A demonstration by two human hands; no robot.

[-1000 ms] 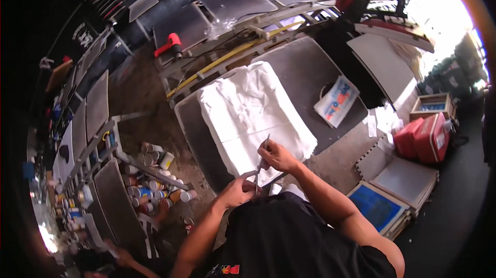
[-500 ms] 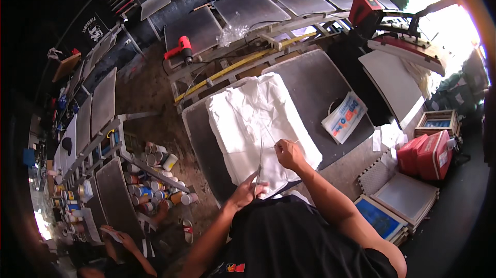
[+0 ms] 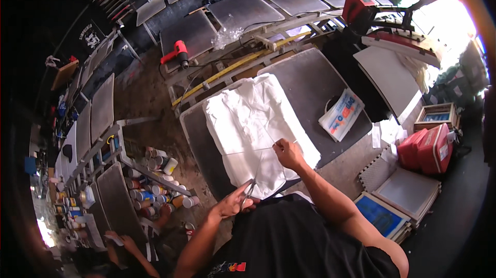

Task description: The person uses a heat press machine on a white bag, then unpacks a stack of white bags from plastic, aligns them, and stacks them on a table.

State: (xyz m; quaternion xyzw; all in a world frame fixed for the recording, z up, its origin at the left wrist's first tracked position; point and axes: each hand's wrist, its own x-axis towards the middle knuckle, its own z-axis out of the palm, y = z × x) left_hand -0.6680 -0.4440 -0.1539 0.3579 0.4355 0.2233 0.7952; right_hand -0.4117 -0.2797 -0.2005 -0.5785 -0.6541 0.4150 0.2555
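A folded stack of white cloth [image 3: 243,113] lies in front of me on a dark flat board [image 3: 199,146]. My left hand [image 3: 234,203] is at the stack's near left corner, closed on a pair of scissors [image 3: 248,188]; the thin blades point up over the cloth. My right hand [image 3: 288,154] is above the stack's right half, fingers pinched on a thin string [image 3: 253,149] that crosses the cloth from side to side. What lies inside the right fingertips is too small to see fully.
A printed white plastic bag [image 3: 341,115] lies at the board's right. Beyond are a red heat gun [image 3: 177,55] and a red heat press [image 3: 359,5]. Paint jars [image 3: 155,193] stand at left, near another person's hands [image 3: 118,239]. Red jugs [image 3: 429,149] and screen frames [image 3: 382,216] are at right.
My left hand has drawn back toward me and left with the scissors, away from the string. My right hand stays nearly in place. The view has shifted slightly.
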